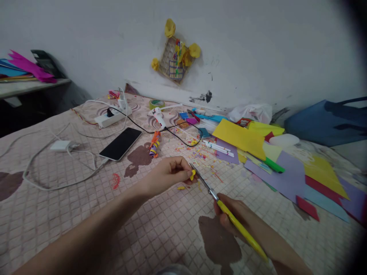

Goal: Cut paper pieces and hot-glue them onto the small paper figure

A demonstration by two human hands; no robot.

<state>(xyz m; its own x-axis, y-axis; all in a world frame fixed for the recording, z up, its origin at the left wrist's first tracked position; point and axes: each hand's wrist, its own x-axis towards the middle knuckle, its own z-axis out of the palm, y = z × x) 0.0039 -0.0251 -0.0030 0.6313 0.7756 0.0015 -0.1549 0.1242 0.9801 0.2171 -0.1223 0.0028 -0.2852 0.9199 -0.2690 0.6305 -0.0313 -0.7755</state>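
Between the thumb and fingers of my left hand (pixel 174 172) is a small piece of yellow paper (pixel 192 175). My right hand (pixel 233 212) is wrapped round the yellow handle of a pair of scissors (pixel 213 194). The metal blades point up and to the left, their tips beside the yellow piece; whether they touch it I cannot tell. A yellow scrap (pixel 181 187) lies on the cloth below my left hand. Just beyond the hands, tiny coloured paper clippings (pixel 200 154) are scattered.
A tablet (pixel 120 144) on a white cable and a power strip (pixel 113 116) lie at left. Behind are a glue gun (pixel 157 116) and a tape roll (pixel 156 104). Coloured paper sheets (pixel 275 175) spread at right, near a blue bag (pixel 323 122). A flower decoration (pixel 176 57) hangs on the wall.
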